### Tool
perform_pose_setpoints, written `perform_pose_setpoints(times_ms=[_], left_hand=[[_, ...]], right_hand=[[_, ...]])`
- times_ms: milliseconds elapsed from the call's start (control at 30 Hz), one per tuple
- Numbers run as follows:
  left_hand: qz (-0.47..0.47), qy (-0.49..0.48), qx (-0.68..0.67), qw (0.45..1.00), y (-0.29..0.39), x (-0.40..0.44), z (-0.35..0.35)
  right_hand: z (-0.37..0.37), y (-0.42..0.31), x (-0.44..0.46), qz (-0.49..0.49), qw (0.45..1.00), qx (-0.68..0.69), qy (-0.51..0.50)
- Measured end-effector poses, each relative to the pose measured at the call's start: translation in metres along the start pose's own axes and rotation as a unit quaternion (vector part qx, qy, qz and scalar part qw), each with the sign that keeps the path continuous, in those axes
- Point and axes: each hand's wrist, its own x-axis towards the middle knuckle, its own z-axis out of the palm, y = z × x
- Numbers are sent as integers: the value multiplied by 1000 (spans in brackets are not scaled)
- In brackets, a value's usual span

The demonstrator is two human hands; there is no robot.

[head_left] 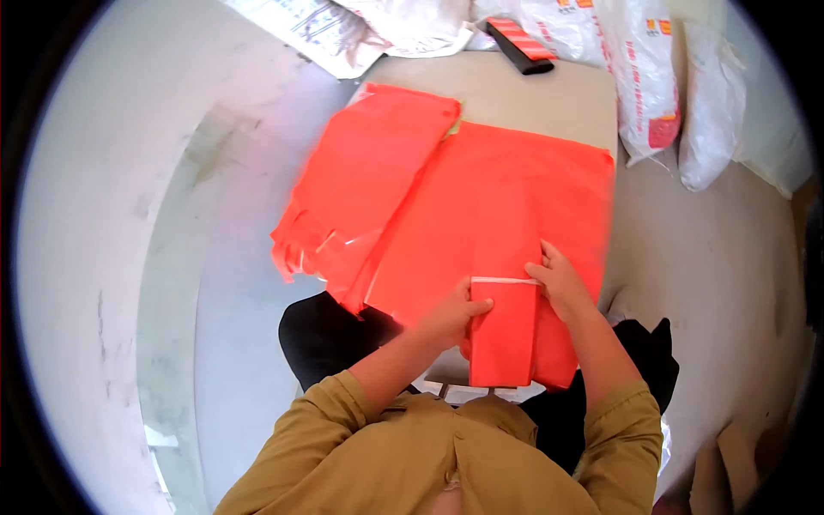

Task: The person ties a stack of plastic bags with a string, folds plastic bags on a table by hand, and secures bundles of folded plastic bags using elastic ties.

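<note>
A bright red folded strip (502, 339) hangs over the near edge of a red sheet stack (429, 206), in front of my body. It has a thin white band across its upper part. My left hand (452, 316) grips the strip's left edge just below the band, thumb on top. On the opposite side, my right hand (560, 279) pinches the edge at the band's right end, its index finger pointing up along the red material. I cannot tell whether the material is cloth or thin plastic. Another red sheet (369, 163), ragged at its lower end, lies on the left.
A beige work surface (541, 99) shows behind the sheets. On it lies a black object with a red-and-white striped top (521, 45). White printed plastic bags (645, 86) stand along the back and right. A pale floor (249, 257) extends left of my black-clad knees.
</note>
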Motion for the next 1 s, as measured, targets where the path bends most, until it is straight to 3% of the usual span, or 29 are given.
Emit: perform_pose_setpoints(times_ms=[100, 200, 300, 500, 567, 600, 667, 767, 867, 1000], left_hand=[[14, 10, -18, 1000, 12, -5, 0], [38, -2, -46, 998, 43, -18, -13], [133, -31, -45, 990, 83, -32, -47], [275, 27, 26, 961, 164, -70, -137], [282, 59, 9, 958, 187, -83, -147], [257, 157, 32, 953, 190, -84, -172], [201, 344, 80, 914, 181, -69, -232], [234, 435, 248, 834, 142, -54, -260], [193, 404, 453, 771, 111, -39, -244], [249, 360, 603, 667, 89, -13, -235]], right_hand=[[5, -8, -3, -28, 998, 26, -44], [9, -17, -5, -18, 1000, -12, 1], [8, -23, -5, -24, 1000, -15, -6], [6, -19, -5, -2, 997, -79, -18], [9, -19, -6, 5, 993, -111, -30], [11, -18, -7, 9, 991, -127, -38], [14, -18, -7, 9, 987, -153, -44], [11, -16, -3, 3, 983, -177, -50], [10, -9, 2, -4, 973, -223, -55], [6, -3, 4, -16, 962, -268, -60]])
